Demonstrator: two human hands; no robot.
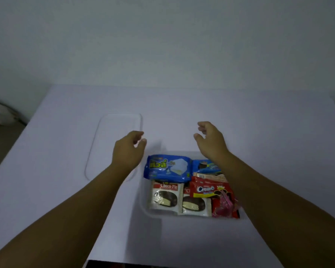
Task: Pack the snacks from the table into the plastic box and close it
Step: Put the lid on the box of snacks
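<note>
Packing looks done, judging by how things lie: no loose snack shows anywhere on the table (259,122), and every packet in view sits inside the clear plastic box (145,208) near the front edge. A blue wafer packet (167,168) fills the far left of the box, with a smaller blue packet (205,166) just beside it on the right. Two chocolate pie packets (165,196) lie side by side along the near left, a red cookie packet (209,189) overlaps them in the middle, and a pink wrapper (225,205) is tucked into the near right corner. The right forearm hides part of that side, so I cannot tell what else lies under it.

What remains is the closing. The clear lid (114,144) lies flat on the table to the left of the box, well off it. The left hand (129,151) hovers over the lid's near right part with loosely curled fingers, holding nothing; whether it touches the lid is unclear. The right hand (211,141) hangs above the table just beyond the box's far edge, fingers relaxed and half bent, also holding nothing.
</note>
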